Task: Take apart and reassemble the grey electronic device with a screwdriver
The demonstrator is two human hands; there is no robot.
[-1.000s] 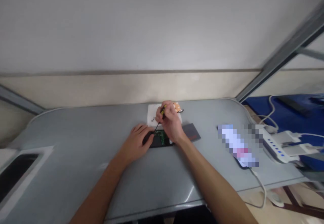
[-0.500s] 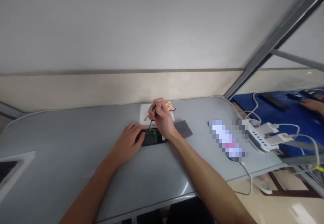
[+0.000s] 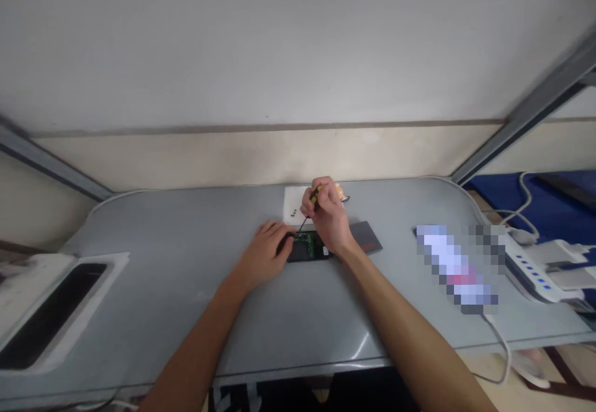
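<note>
Gripping one screwdriver, the right hand overhangs one device.

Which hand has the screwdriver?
The right hand, wrapped around the yellow-and-black screwdriver; the left hand rests at the left end of the dark casing.

Screwdriver handle yellow and black; circuit board green; paper white
</note>
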